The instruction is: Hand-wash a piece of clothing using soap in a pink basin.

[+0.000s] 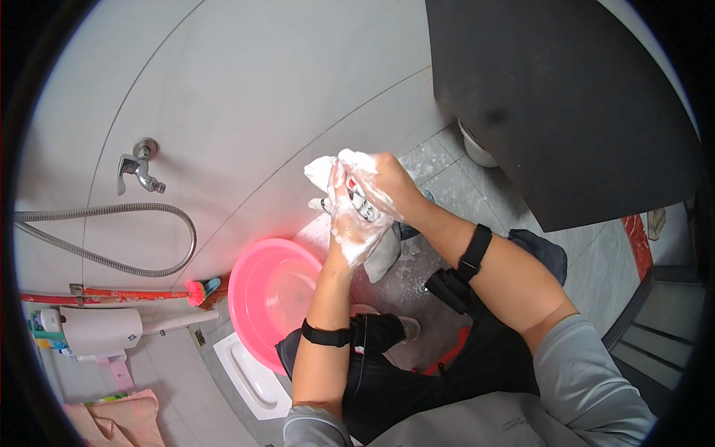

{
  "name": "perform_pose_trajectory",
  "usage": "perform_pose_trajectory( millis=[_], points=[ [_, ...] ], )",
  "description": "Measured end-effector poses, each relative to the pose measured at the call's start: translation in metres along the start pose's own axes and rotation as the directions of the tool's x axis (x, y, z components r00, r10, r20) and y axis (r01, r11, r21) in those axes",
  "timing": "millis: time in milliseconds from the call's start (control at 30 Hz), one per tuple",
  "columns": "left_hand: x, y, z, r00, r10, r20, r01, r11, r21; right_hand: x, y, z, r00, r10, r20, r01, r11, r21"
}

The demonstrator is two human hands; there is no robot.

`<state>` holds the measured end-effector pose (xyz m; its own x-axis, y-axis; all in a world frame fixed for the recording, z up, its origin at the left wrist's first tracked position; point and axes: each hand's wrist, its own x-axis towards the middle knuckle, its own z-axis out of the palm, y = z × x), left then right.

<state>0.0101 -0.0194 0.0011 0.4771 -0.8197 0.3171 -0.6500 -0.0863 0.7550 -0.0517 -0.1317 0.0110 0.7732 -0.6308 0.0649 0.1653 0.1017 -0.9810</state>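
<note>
Both my hands are covered in white suds and pressed together in front of me. My left hand [354,227] is closed around a soapy white cloth [320,172] with a small red-and-black print. From the upper right, my right hand [381,182] grips the same cloth, its fingers folded against the left. A grey fabric part [384,255] hangs below my hands; whether it belongs to the white cloth I cannot tell. Just left of my left forearm stands a pink basin [242,298], with what looks like shallow water in it.
On the wall at left are a metal tap [141,167] and a coiled shower hose [190,223]. A white squat toilet [246,372] lies beside the basin. At upper right a large dark panel [566,104] stands near a white bucket [475,147]. The grey tiles [477,194] look wet.
</note>
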Motion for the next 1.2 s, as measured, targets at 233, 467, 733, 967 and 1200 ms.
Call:
perform_pose_trajectory(
  millis=[233, 467, 733, 967, 1200],
  points=[
    [-0.005, -0.002, -0.010, 0.958, -0.191, 0.214, 0.210, 0.975, -0.071, -0.013, -0.008, 0.012, 0.990, -0.045, 0.130, 0.072, 0.974, -0.215],
    [0.001, -0.016, -0.005, 0.963, -0.260, -0.075, 0.251, 0.962, -0.107, -0.010, -0.001, 0.025, 0.974, -0.219, 0.062, 0.224, 0.970, -0.091],
    [-0.002, -0.012, -0.008, 0.967, -0.244, -0.070, 0.235, 0.966, -0.111, -0.002, 0.000, 0.021, 0.986, -0.048, 0.162, 0.023, 0.988, 0.153],
    [0.000, -0.004, -0.009, 0.971, -0.232, -0.051, 0.228, 0.971, -0.075, -0.003, -0.006, 0.014, 0.989, 0.061, 0.133, -0.126, 0.819, 0.560],
    [0.007, -0.017, 0.001, 0.987, -0.147, -0.073, 0.134, 0.978, -0.159, 0.001, -0.014, 0.010, 0.985, 0.170, 0.024, -0.134, 0.676, 0.725]
  ],
)
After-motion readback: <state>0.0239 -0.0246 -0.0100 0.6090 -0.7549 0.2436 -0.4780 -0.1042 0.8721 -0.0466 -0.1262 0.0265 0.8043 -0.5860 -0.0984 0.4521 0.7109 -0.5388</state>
